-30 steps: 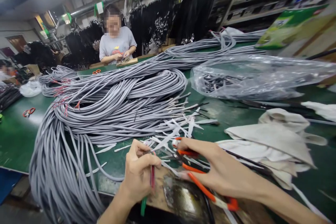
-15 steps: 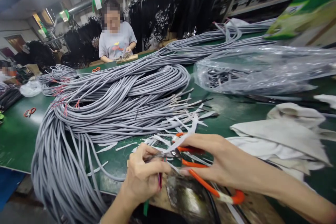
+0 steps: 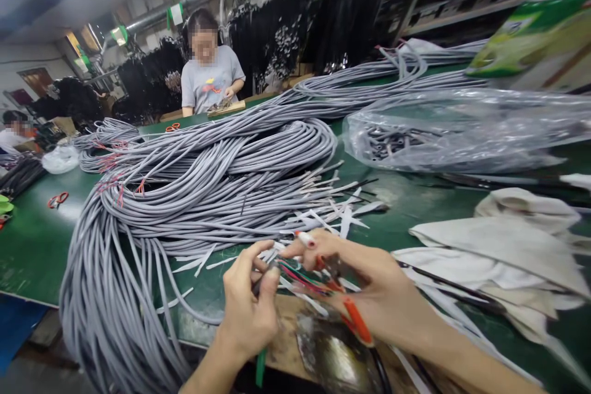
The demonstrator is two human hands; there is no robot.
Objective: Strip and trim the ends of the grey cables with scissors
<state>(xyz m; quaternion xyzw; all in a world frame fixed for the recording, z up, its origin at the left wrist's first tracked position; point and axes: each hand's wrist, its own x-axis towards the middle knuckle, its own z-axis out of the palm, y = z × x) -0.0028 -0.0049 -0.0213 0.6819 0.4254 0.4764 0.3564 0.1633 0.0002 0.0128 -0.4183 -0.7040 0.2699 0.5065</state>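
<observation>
My left hand [image 3: 249, 305] is closed, pinching a cable end between thumb and fingers. Thin coloured wires [image 3: 302, 276], red, green and dark, fan out from that end toward the right. Orange-handled scissors [image 3: 357, 321] are tucked in my right hand [image 3: 369, 271], which is closed round them. The right fingertips reach to the cable end, close beside the left fingertips. Most of the scissor blades are hidden by the hand. Below the hands lies a wooden board [image 3: 286, 335] with a dark shiny plate [image 3: 330, 351] on it.
Looped grey cables [image 3: 198, 197] cover the green table [image 3: 28, 258] ahead. White strip scraps [image 3: 198, 261] lie near my hands. A clear plastic bag [image 3: 462, 129] and white cloths [image 3: 503, 246] are at right. A co-worker [image 3: 212, 77] sits across; red-handled scissors [image 3: 58, 199] lie at left.
The scissors have turned back into my right palm, away from the white strip they were at. My right fingers have moved left to the cable end, and the coloured wires now show.
</observation>
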